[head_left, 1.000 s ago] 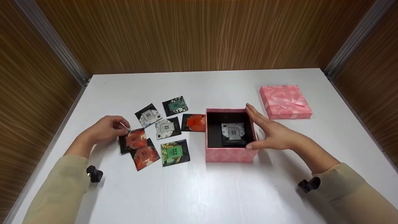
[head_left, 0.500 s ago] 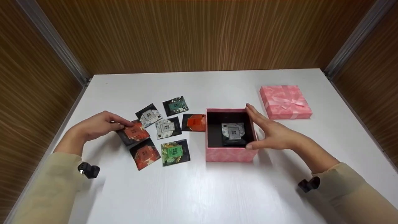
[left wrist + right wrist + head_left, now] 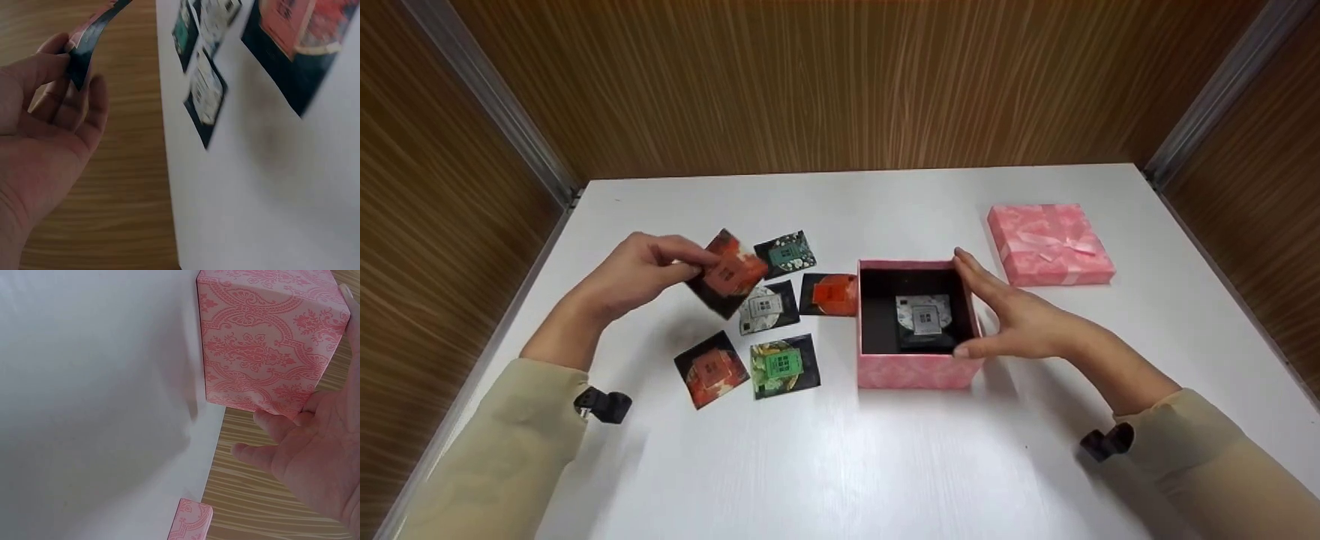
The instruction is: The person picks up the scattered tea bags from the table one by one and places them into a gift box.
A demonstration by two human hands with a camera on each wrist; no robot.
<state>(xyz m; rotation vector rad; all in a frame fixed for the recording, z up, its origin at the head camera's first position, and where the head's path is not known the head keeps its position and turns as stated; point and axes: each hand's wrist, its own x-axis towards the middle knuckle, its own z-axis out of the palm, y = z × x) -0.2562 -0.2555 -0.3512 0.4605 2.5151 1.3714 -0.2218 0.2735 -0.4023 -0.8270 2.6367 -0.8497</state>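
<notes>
My left hand [image 3: 637, 281] pinches a red-and-black sachet [image 3: 726, 276] by its left corner, between thumb and fingers. The sachet is tilted in the air and hides one white-and-black sachet in the head view. In the left wrist view the held sachet [image 3: 84, 53] bends slightly at the fingertips. My right hand [image 3: 1031, 322] holds the pink box [image 3: 915, 372] by its right side, with the thumb at the near corner and fingers at the far one. In the right wrist view the patterned box wall [image 3: 253, 349] shows. Inside lies a silver-and-black sachet [image 3: 924, 316].
Flat on the white table left of the box lie a green sachet [image 3: 784, 365], another red sachet [image 3: 711, 369], a white one [image 3: 765, 307], a teal one [image 3: 787, 253] and an orange one [image 3: 831, 294]. The pink bow-topped lid [image 3: 1050, 244] stands at the back right.
My left hand has lifted the red-and-black sachet off the table and carried it away from me and to the right. My right hand and the box have stayed put.
</notes>
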